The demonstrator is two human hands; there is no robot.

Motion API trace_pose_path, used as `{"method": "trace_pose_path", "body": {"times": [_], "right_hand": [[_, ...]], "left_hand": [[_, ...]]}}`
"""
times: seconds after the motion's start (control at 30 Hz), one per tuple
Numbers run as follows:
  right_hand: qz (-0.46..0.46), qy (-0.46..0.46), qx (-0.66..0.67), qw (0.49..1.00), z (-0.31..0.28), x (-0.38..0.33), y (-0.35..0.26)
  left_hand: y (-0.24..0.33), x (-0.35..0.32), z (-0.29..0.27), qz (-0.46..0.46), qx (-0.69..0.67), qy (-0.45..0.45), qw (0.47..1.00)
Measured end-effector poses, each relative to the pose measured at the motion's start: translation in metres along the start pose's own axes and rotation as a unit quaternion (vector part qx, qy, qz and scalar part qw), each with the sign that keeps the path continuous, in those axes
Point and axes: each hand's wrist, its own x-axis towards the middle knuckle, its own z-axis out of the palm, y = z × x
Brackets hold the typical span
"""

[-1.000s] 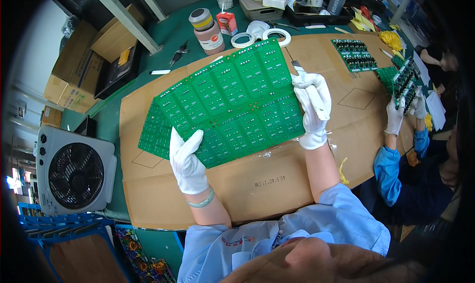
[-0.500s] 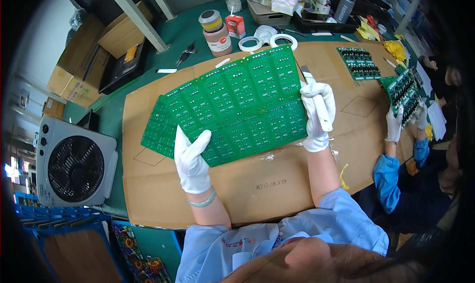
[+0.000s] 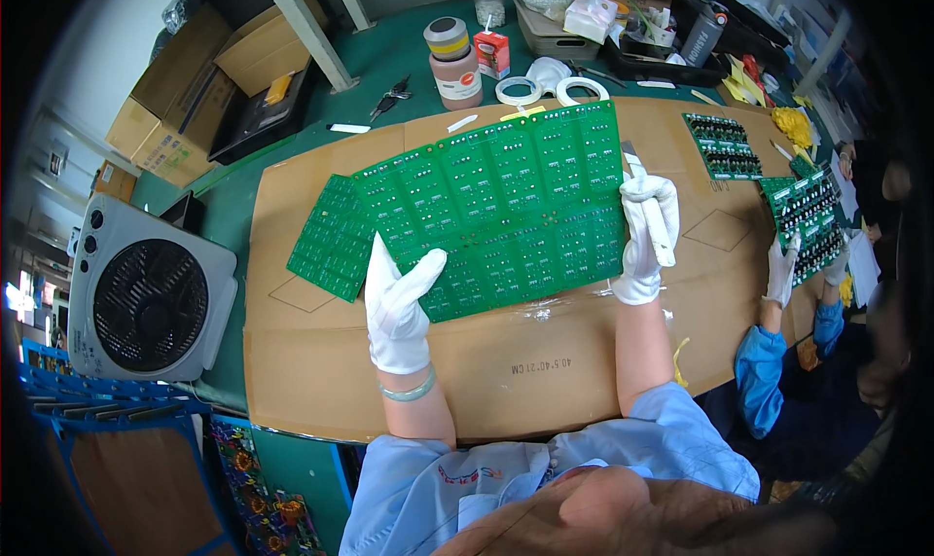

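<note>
My left hand (image 3: 401,298), in a white glove, grips the lower left edge of a large green circuit board panel (image 3: 506,206), thumb over its face. The panel is tilted up above the cardboard, showing small solder points and pads. At its right edge, my gloved right hand (image 3: 642,230) is closed around a flat tool with a white handle (image 3: 664,248) and a grey tip (image 3: 631,152); whether these fingers also grip the panel is hard to tell. A second green circuit board (image 3: 333,240) lies on the cardboard to the left, partly behind the held panel.
A cardboard sheet (image 3: 486,391) covers the green table. A box fan (image 3: 151,298) stands at left. Along the back are a pink bottle (image 3: 455,79), tape rolls (image 3: 519,90) and pliers (image 3: 391,99). At right, a co-worker's gloved hands (image 3: 781,269) hold a populated board (image 3: 806,215); another board (image 3: 722,147) lies nearby.
The held panel has turned slightly and shifted away from the board at left, opening a notch between them at the top. Both hands keep their grips. The whole view has shifted a little.
</note>
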Motion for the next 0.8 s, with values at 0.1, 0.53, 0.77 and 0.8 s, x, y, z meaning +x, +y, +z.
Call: {"method": "trace_pose_path", "body": {"times": [0.1, 0.53, 0.77, 0.8], "right_hand": [[-0.004, -0.004, 0.012, 1.000, 0.004, -0.001, 0.003], [-0.023, 0.011, -0.053, 0.998, -0.009, 0.003, 0.013], [-0.012, 0.026, -0.036, 0.999, -0.003, 0.001, 0.011], [-0.012, 0.027, -0.037, 0.999, -0.004, 0.000, 0.011]], "left_hand": [[0.001, -0.002, -0.003, 0.005, 0.016, 0.008, 1.000], [0.004, -0.001, 0.001, 0.015, 0.025, -0.009, 1.000], [-0.001, 0.000, -0.005, 0.020, 0.006, -0.011, 1.000], [-0.002, 0.000, -0.006, 0.023, 0.008, -0.012, 1.000]]}}
